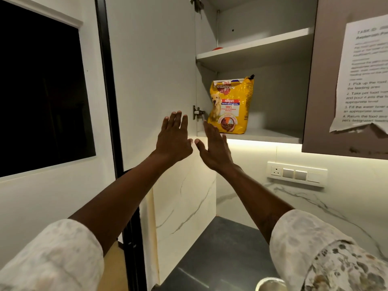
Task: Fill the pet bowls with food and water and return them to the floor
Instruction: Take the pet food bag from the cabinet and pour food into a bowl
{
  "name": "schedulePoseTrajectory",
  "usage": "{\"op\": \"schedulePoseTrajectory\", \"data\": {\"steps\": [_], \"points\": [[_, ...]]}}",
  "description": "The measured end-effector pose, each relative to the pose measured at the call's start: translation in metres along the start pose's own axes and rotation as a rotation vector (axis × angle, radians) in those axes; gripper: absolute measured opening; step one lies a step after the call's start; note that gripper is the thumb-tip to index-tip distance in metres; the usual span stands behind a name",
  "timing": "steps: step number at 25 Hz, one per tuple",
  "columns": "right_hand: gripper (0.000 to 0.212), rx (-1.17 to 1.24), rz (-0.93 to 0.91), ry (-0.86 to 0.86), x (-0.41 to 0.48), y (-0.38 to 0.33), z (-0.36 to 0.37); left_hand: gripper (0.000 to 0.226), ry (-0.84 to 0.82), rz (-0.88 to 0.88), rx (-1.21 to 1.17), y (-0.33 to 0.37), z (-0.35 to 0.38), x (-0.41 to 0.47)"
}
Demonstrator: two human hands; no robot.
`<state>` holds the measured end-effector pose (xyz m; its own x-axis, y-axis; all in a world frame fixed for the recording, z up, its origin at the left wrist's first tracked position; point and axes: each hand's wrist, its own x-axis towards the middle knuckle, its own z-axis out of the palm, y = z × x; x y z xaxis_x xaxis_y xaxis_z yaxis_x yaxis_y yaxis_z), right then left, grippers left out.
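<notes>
A yellow bag of dog food [231, 106] stands upright on the lowest shelf of an open wall cupboard [270, 135]. My left hand [173, 137] and my right hand [214, 148] are both raised with fingers spread, side by side just below and left of the bag. Neither hand touches the bag and both hold nothing. At the bottom edge, the rim of a metal bowl [269, 284] shows on the dark counter [220, 255], partly cut off and partly hidden behind my right sleeve.
The cupboard door [151, 70] stands open to the left of my hands. A printed task sheet [365, 76] hangs on the neighbouring closed door. A socket and switch panel [298, 174] sits on the marble wall. A dark window [42, 91] is at far left.
</notes>
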<state>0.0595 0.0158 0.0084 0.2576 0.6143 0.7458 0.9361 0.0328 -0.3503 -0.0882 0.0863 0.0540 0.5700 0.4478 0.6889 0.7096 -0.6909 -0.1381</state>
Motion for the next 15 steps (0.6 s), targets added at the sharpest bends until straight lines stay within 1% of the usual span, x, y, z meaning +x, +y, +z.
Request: {"op": "schedulePoseTrajectory", "data": {"steps": [2, 4, 6, 8, 10, 12, 15], "points": [[0.071, 0.009, 0.032, 0.069, 0.014, 0.032, -0.014, 0.085, -0.002, -0.052, -0.181, 0.019, 0.016, 0.029], [0.072, 0.009, 0.057, 0.117, 0.03, 0.062, -0.029, 0.087, -0.036, -0.163, -0.453, 0.038, 0.03, 0.061], [0.075, -0.003, 0.093, 0.109, 0.049, 0.09, -0.041, 0.089, -0.056, -0.291, -0.715, 0.054, 0.04, 0.091], [0.078, -0.013, 0.118, 0.111, 0.07, 0.117, -0.051, 0.083, -0.058, -0.375, -0.912, 0.062, 0.054, 0.116], [0.076, 0.021, 0.153, 0.138, 0.086, 0.136, -0.058, 0.081, -0.071, -0.407, -1.05, 0.065, 0.069, 0.137], [0.069, 0.11, 0.228, 0.15, 0.101, 0.147, -0.064, 0.086, -0.102, -0.43, -1.124, 0.065, 0.083, 0.154], [0.068, 0.265, 0.43, 0.106, 0.119, 0.157, -0.064, 0.092, -0.178, -0.439, -1.176, 0.063, 0.1, 0.173]]}}
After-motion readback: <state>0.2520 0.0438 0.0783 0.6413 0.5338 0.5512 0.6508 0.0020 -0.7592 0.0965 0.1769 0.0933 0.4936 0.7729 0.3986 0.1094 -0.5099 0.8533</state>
